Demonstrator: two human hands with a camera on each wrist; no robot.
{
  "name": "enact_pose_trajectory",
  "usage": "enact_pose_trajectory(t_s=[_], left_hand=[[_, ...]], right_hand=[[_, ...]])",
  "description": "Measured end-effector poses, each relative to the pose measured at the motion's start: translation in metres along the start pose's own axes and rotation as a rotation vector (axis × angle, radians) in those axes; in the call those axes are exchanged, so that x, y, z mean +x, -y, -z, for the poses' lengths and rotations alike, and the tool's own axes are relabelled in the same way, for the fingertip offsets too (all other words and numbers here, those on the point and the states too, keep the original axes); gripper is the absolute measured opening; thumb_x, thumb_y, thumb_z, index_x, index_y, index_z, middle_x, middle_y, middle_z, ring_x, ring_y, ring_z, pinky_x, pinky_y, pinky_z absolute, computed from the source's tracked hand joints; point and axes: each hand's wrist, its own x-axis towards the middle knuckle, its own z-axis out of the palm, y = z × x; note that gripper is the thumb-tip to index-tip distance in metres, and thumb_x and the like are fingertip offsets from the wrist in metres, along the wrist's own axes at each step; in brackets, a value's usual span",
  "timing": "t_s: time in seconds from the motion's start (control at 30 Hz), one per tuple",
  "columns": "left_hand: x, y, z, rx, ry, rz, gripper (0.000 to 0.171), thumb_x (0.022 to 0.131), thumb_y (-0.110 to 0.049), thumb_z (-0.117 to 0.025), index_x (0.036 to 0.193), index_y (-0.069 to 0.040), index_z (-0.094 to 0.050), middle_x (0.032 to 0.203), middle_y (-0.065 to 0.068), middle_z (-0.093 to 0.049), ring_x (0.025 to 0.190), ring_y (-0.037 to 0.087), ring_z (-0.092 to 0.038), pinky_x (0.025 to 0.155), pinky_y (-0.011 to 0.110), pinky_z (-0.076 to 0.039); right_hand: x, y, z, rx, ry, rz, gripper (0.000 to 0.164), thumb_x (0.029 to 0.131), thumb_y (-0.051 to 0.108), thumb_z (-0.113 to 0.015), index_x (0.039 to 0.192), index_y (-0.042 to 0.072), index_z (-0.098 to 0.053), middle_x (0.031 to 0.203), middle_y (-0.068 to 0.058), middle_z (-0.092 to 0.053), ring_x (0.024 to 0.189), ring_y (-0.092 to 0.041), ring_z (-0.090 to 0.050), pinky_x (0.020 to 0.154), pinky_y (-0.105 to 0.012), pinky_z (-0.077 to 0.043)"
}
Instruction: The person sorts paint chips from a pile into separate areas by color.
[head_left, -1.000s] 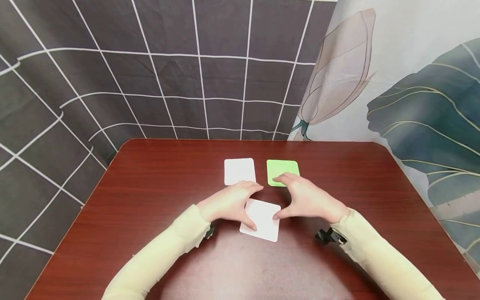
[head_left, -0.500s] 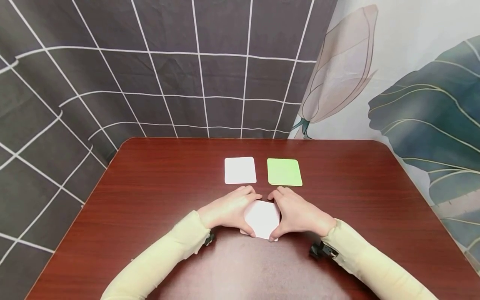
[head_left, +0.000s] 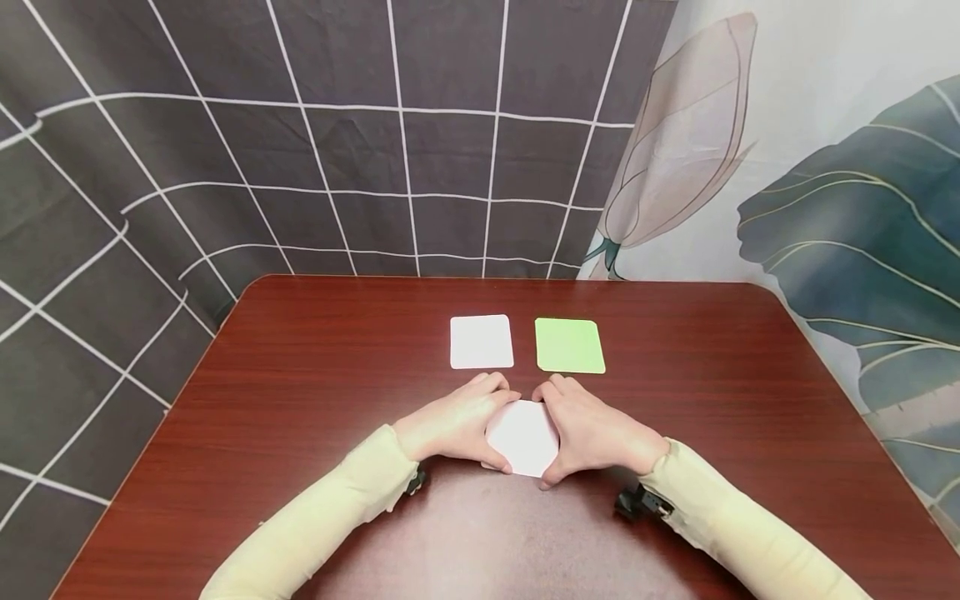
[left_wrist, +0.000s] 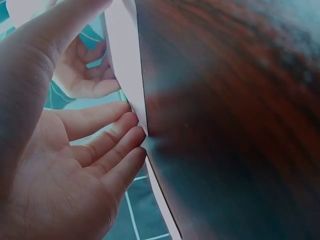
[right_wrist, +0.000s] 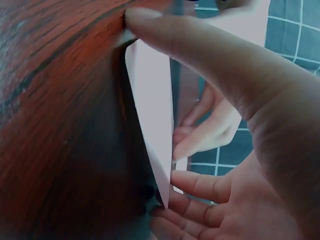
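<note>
A square white card [head_left: 522, 437] with rounded corners lies on the table between both hands. My left hand [head_left: 457, 422] takes it by the left corners, thumb at the near one and fingers at the far one. On the opposite side my right hand [head_left: 597, 427] does the same, its thumb on the near right corner. The left wrist view shows the card [left_wrist: 127, 60] edge-on, fingertips [left_wrist: 137, 135] right at its far corner. In the right wrist view the card [right_wrist: 152, 105] lies close over the wood, with the thumb [right_wrist: 145, 20] at one end. Fingers partly cover its corners.
Beyond the hands, a second white card [head_left: 482, 342] and a green card [head_left: 570, 345] lie side by side. The reddish-brown table [head_left: 337, 333] ends at a dark grid-patterned curtain [head_left: 442, 150], with a floral curtain [head_left: 690, 167] to the right.
The right hand has moved from over the green card toward the person and left, onto the nearer white card. The left hand's fingers have drawn in around that card's far corner.
</note>
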Motion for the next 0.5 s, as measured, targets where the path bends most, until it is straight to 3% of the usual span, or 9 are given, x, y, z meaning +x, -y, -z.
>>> enact_pose_trajectory(t_s=[0.3, 0.5], left_hand=[[-0.002, 0.002, 0.003, 0.047, -0.029, 0.013, 0.105, 0.059, -0.061, -0.093, 0.138, -0.001, -0.058, 0.124, 0.003, -0.052, 0.114, 0.018, -0.048, 0.099, 0.024, -0.043], [-0.003, 0.008, 0.024, 0.032, -0.099, 0.045, 0.105, 0.056, -0.053, -0.097, 0.139, -0.003, -0.057, 0.131, 0.006, -0.053, 0.119, 0.021, -0.049, 0.101, 0.029, -0.044]], right_hand=[[0.006, -0.002, 0.007, -0.025, -0.030, 0.077, 0.083, 0.051, 0.039, -0.095, 0.116, 0.003, -0.058, 0.107, -0.002, -0.052, 0.098, -0.017, -0.048, 0.083, -0.033, -0.050], [0.023, -0.006, 0.023, -0.021, -0.121, 0.122, 0.084, 0.050, 0.038, -0.096, 0.117, 0.003, -0.060, 0.106, -0.002, -0.053, 0.098, -0.018, -0.050, 0.083, -0.034, -0.050]])
